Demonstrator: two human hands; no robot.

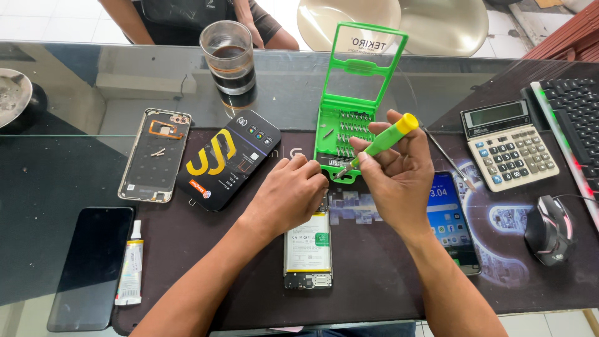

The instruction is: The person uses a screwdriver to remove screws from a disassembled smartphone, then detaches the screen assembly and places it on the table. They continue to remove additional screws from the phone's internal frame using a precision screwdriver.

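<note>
While the right hand (396, 178) gripped a green screwdriver (380, 142) with a yellow cap, fingers closed round the handle, its metal tip pointed down-left toward the top end of the opened phone (308, 253). That phone lay back-off on the dark desk mat (374, 268), battery and lower board exposed, roughly centre of the desk, between the two forearms. Left hand (292, 195) rested on the phone's upper part, fingers curled down and pressing on it; whether they pinched anything small, I could not tell.

Just behind both hands stood a green bit case (342, 134) with its lid propped upright, rows of bits showing. Left of it lay a black box with a yellow pattern (228, 159), tilted, and beside that a removed phone back cover (155, 155), inner side up. Further left, near the desk edge, a black screen panel (92, 267) lay flat with a small glue tube (130, 265) just beside it. A glass with dark drink (228, 59) stood on the glass tabletop behind the box.

On the right, a second phone (450, 221) with a lit screen sat partly under the right wrist. Thin tweezers (446, 153) lay near it, then a calculator (508, 145), a keyboard (573, 106) and a mouse (549, 229). Another person's arms (265, 28) showed across the table.
</note>
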